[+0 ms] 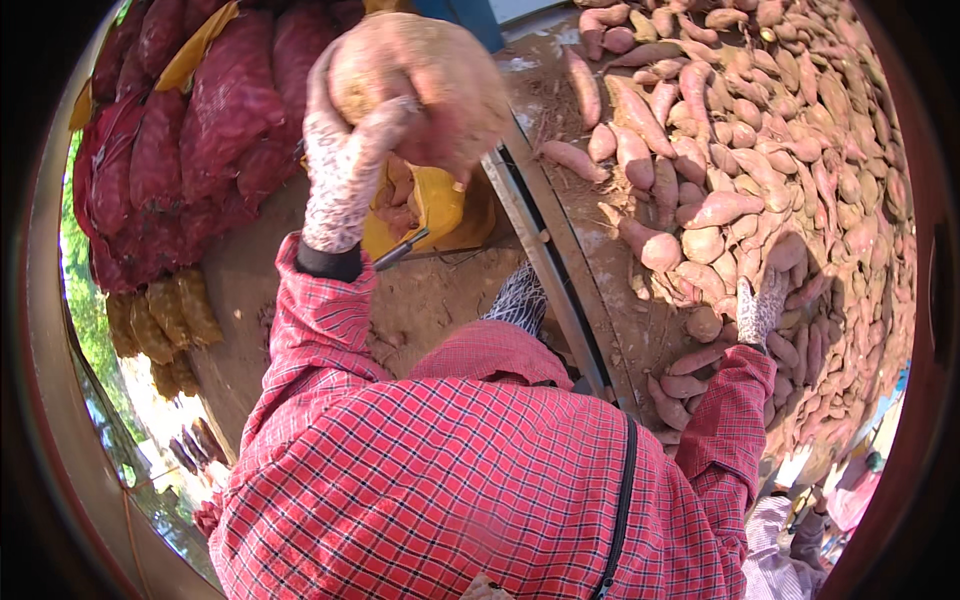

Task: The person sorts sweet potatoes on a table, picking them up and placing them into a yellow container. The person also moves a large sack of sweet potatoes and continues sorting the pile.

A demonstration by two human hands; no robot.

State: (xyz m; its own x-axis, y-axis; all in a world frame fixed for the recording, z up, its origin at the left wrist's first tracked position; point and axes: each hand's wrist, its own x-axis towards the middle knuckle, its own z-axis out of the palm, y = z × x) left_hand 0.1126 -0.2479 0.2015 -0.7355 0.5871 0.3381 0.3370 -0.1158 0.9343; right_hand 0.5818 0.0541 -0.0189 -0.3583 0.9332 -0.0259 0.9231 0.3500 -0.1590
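My left hand (352, 154), in a patterned glove, is raised and shut on a large sweet potato (457, 82). Motion blurs it, and I cannot tell whether a second one is in the grip. Below that hand, a yellow container (439, 214) holds some sweet potatoes (396, 199). My right hand (761, 307), gloved alike, reaches down onto the large pile of sweet potatoes (795, 157). Its fingertips meet a shaded sweet potato (786, 251); whether they grip it cannot be told.
Red mesh sacks (225, 112) are stacked at upper left, with tan sacks (161, 311) below them. A metal rail (551, 240) runs between the container and the pile. Beside the container is a grey rod-like handle (401, 249). Another person's sleeve (772, 544) shows at lower right.
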